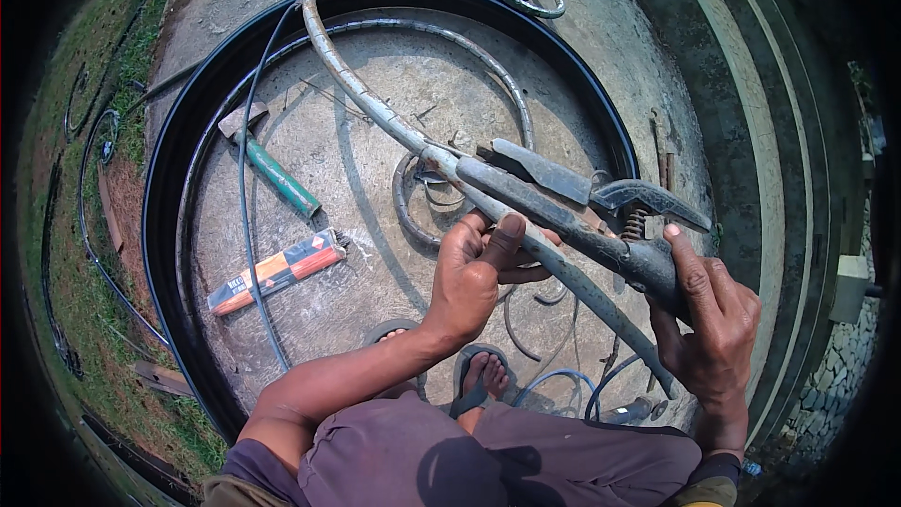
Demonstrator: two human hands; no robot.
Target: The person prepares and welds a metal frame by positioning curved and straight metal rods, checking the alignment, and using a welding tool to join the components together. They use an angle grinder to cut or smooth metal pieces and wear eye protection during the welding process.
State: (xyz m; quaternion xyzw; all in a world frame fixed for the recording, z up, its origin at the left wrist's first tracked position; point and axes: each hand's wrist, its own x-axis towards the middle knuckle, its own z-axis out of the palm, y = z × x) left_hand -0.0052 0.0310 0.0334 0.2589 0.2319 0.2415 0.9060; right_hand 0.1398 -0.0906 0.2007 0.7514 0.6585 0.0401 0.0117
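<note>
My left hand (466, 280) is closed around a bent, grey-white metal pipe (361, 94), thumb on top and fingers beneath. The pipe sweeps from the far side down to the lower right. In my right hand (710, 324) is the dark handle of a welding electrode holder (563, 211), its spring and lever facing up near my index finger. The holder's jaw end points up-left and overlaps the pipe; I cannot tell whether the two touch. No welding rod can be made out in the jaws.
A large black hoop (161, 225) lies on the concrete (375, 188), a green-handled hammer (282, 174) and an orange-blue electrode packet (279, 274) inside it. A cable (248, 169) crosses its left side. My sandalled foot (483, 376) stands near a blue hose (558, 374). Steps (751, 131) rise at right.
</note>
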